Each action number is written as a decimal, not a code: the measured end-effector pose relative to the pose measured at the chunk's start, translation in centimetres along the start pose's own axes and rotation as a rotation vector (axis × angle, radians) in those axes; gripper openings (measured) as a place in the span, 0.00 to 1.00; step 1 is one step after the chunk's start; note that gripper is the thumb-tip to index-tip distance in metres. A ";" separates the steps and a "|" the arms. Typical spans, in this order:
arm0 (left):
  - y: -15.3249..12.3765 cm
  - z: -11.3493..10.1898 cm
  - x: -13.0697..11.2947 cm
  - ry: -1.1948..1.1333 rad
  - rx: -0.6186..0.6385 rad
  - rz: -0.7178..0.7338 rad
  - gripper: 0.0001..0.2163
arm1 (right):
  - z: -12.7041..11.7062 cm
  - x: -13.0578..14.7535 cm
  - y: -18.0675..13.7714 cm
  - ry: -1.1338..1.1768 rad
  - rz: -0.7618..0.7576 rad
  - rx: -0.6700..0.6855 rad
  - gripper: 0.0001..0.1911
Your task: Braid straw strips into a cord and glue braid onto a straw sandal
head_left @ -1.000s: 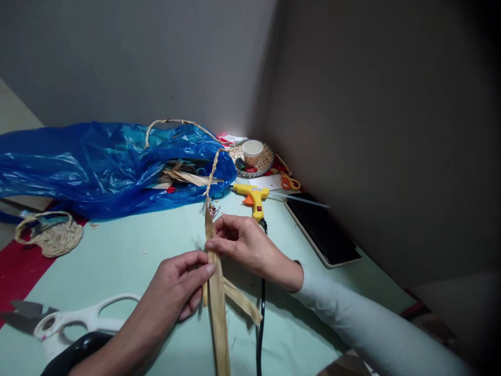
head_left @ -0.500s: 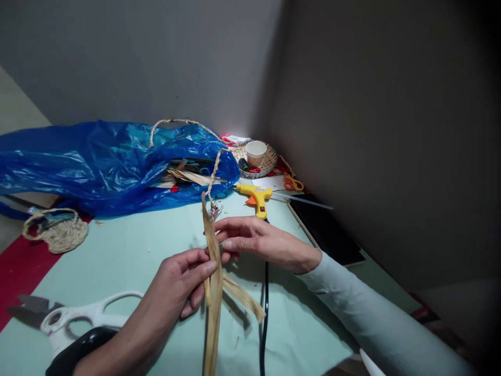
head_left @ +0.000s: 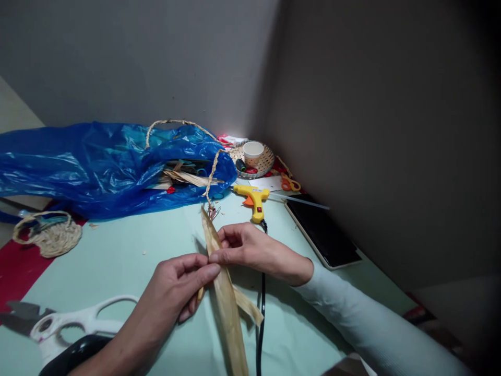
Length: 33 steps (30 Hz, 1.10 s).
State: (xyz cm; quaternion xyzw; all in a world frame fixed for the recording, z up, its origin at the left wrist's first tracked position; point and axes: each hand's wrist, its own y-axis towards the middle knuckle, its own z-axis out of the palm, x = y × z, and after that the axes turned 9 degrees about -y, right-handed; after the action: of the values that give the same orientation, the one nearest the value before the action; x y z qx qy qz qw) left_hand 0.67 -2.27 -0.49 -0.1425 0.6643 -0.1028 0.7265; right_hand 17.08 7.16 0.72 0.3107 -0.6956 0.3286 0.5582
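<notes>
We see the left hand (head_left: 178, 284) pinching a long dry leaf strip (head_left: 226, 308) between thumb and forefinger, and just to its right the right hand (head_left: 250, 250) pinching the same strip slightly farther up, the fingertips of both nearly touching. The strip lies over the pale green table (head_left: 129, 250) with its long axis running from a pointed tip near the braided cord (head_left: 211, 175) down toward us, passing between the hands and past the lower frame edge; both hands sit about equally near it. It looks tan, flat, papery and lengthwise-ribbed, with a shorter strip (head_left: 246, 309) branching right beside the black cable (head_left: 260, 313).
</notes>
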 end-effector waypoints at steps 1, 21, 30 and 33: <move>0.0 0.0 0.0 0.013 -0.007 -0.010 0.16 | 0.1 -0.2 0.1 0.004 -0.003 0.004 0.23; -0.3 0.1 -0.2 -0.023 -0.034 -0.036 0.15 | 0.2 0.3 -0.2 0.030 0.050 -0.072 0.18; -0.3 0.0 -0.1 -0.079 -0.048 -0.021 0.13 | 0.9 -1.0 -0.5 -0.116 0.021 -0.065 0.17; -0.4 0.3 -0.4 -0.106 -0.078 -0.023 0.13 | 1.2 -0.9 -0.6 -0.124 0.021 -0.093 0.16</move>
State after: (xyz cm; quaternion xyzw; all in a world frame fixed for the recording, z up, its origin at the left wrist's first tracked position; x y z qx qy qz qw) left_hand 0.96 -2.51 0.02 -0.1834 0.6268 -0.0775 0.7533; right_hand 17.04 5.94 -0.28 0.2968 -0.7467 0.2817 0.5244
